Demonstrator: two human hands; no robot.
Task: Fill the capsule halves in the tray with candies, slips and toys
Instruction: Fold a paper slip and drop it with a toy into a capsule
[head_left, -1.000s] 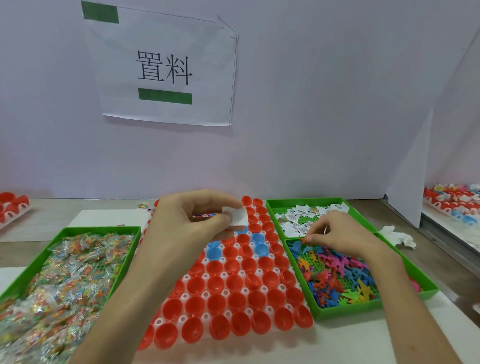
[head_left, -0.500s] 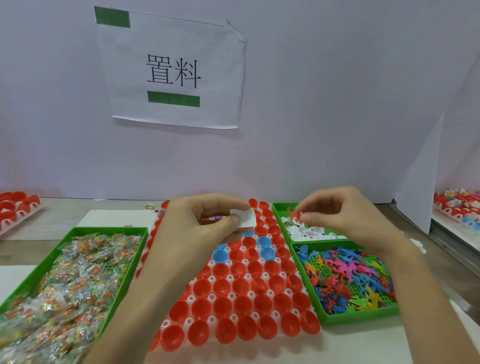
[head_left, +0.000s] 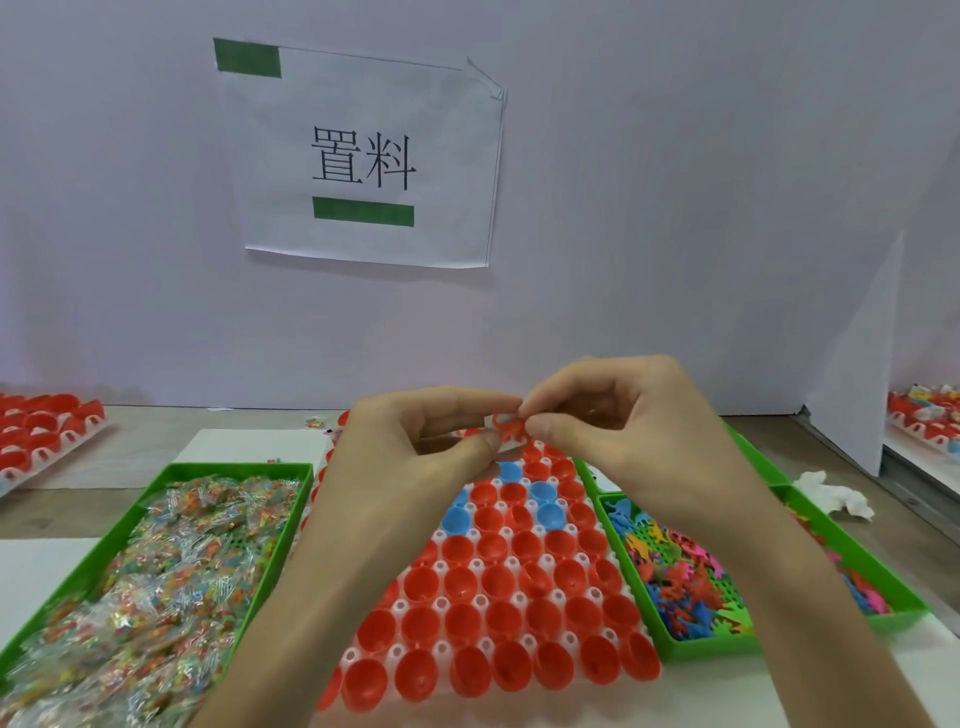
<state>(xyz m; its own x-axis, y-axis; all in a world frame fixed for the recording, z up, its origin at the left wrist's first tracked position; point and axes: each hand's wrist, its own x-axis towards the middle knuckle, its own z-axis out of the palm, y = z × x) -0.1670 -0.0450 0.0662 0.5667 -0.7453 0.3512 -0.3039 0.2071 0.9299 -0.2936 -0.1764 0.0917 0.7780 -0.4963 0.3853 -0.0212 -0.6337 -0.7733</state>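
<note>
A white tray (head_left: 441, 605) holds rows of red capsule halves (head_left: 470, 584) and a few blue ones (head_left: 544, 491). Above its far end my two hands meet. My right hand (head_left: 628, 431) pinches a small red plastic toy (head_left: 506, 427) between thumb and forefinger. My left hand (head_left: 415, 441) has its fingers curled with thumb and forefinger right at the toy; the white slip it held is hidden from view. A green bin of wrapped candies (head_left: 171, 571) lies at the left, a green bin of coloured toys (head_left: 680, 577) at the right.
A second green bin (head_left: 748, 449) behind the toy bin is mostly hidden by my right hand. Crumpled white paper (head_left: 836, 493) lies right of it. More trays with red halves (head_left: 41, 421) stand at both far sides. A wall with a paper sign (head_left: 363, 156) closes the back.
My right hand rose from the toy bin with a red toy and moved left to meet my left hand above the tray. The white slip in the left hand no longer shows.
</note>
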